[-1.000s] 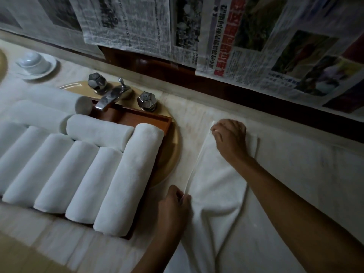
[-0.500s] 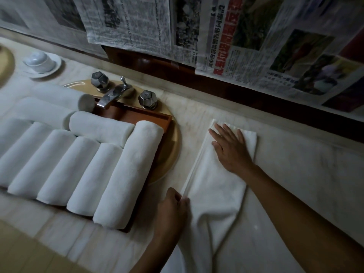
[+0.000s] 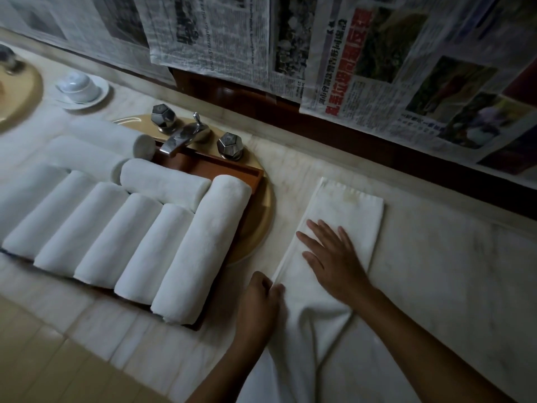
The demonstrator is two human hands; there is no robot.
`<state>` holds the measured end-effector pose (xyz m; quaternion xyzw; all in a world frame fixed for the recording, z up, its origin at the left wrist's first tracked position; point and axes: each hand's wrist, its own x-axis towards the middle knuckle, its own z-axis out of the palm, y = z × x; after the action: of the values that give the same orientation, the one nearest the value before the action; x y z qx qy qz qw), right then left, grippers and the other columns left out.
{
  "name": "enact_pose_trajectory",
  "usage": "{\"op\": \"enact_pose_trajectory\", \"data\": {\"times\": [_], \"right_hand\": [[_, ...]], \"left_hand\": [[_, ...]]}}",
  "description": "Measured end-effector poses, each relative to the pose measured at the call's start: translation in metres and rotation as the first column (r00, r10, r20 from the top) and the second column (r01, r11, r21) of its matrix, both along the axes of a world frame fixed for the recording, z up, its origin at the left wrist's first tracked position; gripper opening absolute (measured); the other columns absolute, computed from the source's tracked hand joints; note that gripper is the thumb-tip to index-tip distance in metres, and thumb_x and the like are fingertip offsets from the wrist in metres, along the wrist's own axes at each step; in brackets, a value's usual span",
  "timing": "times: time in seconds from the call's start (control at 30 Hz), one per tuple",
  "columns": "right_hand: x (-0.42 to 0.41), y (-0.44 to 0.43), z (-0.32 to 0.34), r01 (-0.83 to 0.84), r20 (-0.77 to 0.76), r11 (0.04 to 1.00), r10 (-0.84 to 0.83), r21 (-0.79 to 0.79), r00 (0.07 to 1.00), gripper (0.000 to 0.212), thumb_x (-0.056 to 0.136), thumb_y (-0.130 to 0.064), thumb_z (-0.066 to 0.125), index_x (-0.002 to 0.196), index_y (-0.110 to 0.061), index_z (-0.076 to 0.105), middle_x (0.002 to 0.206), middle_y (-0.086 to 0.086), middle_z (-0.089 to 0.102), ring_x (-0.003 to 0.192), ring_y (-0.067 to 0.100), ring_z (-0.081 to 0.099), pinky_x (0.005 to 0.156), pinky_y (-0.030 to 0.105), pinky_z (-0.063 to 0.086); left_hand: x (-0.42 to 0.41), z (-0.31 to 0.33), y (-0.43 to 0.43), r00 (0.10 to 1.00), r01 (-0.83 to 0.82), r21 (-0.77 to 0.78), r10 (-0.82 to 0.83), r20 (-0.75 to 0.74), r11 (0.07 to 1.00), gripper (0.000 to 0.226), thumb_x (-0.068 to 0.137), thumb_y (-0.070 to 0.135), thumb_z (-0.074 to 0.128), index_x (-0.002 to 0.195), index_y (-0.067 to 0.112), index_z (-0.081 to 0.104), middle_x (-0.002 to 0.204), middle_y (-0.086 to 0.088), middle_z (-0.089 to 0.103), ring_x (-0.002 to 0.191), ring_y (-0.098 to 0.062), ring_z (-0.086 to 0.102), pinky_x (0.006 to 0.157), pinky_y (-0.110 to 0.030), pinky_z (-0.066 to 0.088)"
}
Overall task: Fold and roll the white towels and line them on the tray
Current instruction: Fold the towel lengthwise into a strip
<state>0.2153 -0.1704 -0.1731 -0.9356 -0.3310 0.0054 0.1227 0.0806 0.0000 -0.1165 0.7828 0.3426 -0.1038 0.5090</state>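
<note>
While left fingers (image 3: 273,289) pinch the towel (image 3: 343,210) edge, right fingers (image 3: 316,237) press flat, spread.

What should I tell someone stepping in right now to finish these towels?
Left hand: pinching the flat towel's left edge.
Right hand: flat and open, pressing on the flat towel.
Flat towel: folded into a long strip on the counter, right of the tray; near end rumpled and hanging off the counter.
Done: rolled towels lined up on the tray, more behind them.
Left: smooth the strip, roll it, set it on the tray.
</note>
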Motion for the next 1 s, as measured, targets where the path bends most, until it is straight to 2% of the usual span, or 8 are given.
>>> {"op": "enact_pose_trajectory", "data": {"times": [0.1,0.17,0.23,0.3,0.4,0.7,0.87,1.0], "right_hand": [[0.008,0.001,0.004,0.003,-0.012,0.999,-0.004,-0.046,1.0,0.049,0.107,-0.045,0.028,0.154,-0.037,0.039,0.167,-0.006,0.027,0.156,0.015,0.017,0.124,0.051,0.018],[0.008,0.002,0.005,0.003,-0.018,0.998,-0.004,-0.056,1.0,0.05,0.108,-0.046,0.025,0.155,-0.037,0.038,0.167,-0.006,0.026,0.156,0.016,0.017,0.124,0.051,0.018],[0.006,0.002,0.006,0.007,-0.012,0.999,-0.008,-0.048,1.0,0.05,0.108,-0.046,0.024,0.154,-0.036,0.04,0.167,-0.005,0.028,0.155,0.015,0.019,0.124,0.051,0.019],[0.006,0.002,0.008,0.014,-0.009,0.999,-0.014,-0.03,1.0,0.05,0.108,-0.045,0.026,0.154,-0.036,0.042,0.166,-0.005,0.03,0.155,0.015,0.02,0.124,0.051,0.02],[0.005,0.002,0.006,0.007,-0.012,1.0,-0.007,-0.008,1.0,0.049,0.107,-0.045,0.029,0.153,-0.035,0.044,0.165,-0.005,0.031,0.155,0.015,0.021,0.123,0.052,0.021],[-0.033,0.011,0.009,0.025,-0.044,0.995,-0.021,0.1,0.999,0.041,0.101,-0.043,0.047,0.136,-0.028,0.061,0.158,0.006,0.041,0.15,0.026,0.031,0.118,0.058,0.029],[-0.049,0.003,0.0,-0.007,-0.136,0.999,0.014,0.046,0.991,0.047,0.104,-0.051,0.033,0.145,-0.037,0.049,0.167,-0.007,0.027,0.157,0.015,0.013,0.124,0.048,0.017],[-0.05,0.007,0.003,-0.004,-0.166,1.0,0.004,0.0,0.986,0.051,0.104,-0.054,0.027,0.149,-0.038,0.045,0.169,-0.009,0.019,0.157,0.012,0.005,0.126,0.047,0.013]], "left_hand": [[-0.004,0.011,0.008,0.959,-0.282,-0.561,0.226,-0.168,0.778,0.027,0.089,0.025,0.078,0.093,0.002,0.064,0.08,-0.011,0.067,0.062,-0.019,0.062,0.052,-0.029,0.049],[-0.016,0.02,0.016,0.963,-0.264,-0.665,0.147,-0.227,0.699,0.015,0.091,0.018,0.076,0.089,0.005,0.068,0.075,-0.011,0.069,0.062,-0.02,0.064,0.056,-0.028,0.051],[-0.034,0.019,0.022,0.977,-0.177,-0.574,0.07,-0.202,0.8,0.015,0.092,0.02,0.074,0.082,0.012,0.067,0.071,-0.004,0.069,0.062,-0.018,0.064,0.058,-0.025,0.049],[-0.049,0.007,0.027,0.988,-0.026,-0.169,0.0,-0.156,0.985,0.022,0.09,0.031,0.074,0.078,0.017,0.063,0.069,0.003,0.069,0.063,-0.013,0.063,0.057,-0.027,0.047],[-0.058,0.003,0.025,0.994,0.099,0.162,-0.088,-0.071,0.982,0.026,0.089,0.035,0.073,0.081,0.015,0.057,0.072,0.001,0.062,0.065,-0.004,0.055,0.059,-0.016,0.041],[-0.058,0.003,0.024,0.996,0.092,0.175,-0.091,-0.014,0.98,0.029,0.088,0.031,0.075,0.079,0.014,0.053,0.068,0.004,0.057,0.06,-0.001,0.048,0.056,-0.013,0.037],[-0.059,0.011,0.022,0.99,0.141,0.119,-0.139,-0.021,0.983,0.028,0.091,0.033,0.071,0.077,0.015,0.054,0.069,0.005,0.057,0.061,-0.004,0.049,0.054,-0.014,0.037],[-0.059,0.021,0.013,0.991,-0.128,-0.447,0.097,-0.092,0.885,0.023,0.084,0.022,0.076,0.088,0.006,0.059,0.08,-0.004,0.066,0.068,-0.005,0.062,0.058,-0.017,0.046]]}}
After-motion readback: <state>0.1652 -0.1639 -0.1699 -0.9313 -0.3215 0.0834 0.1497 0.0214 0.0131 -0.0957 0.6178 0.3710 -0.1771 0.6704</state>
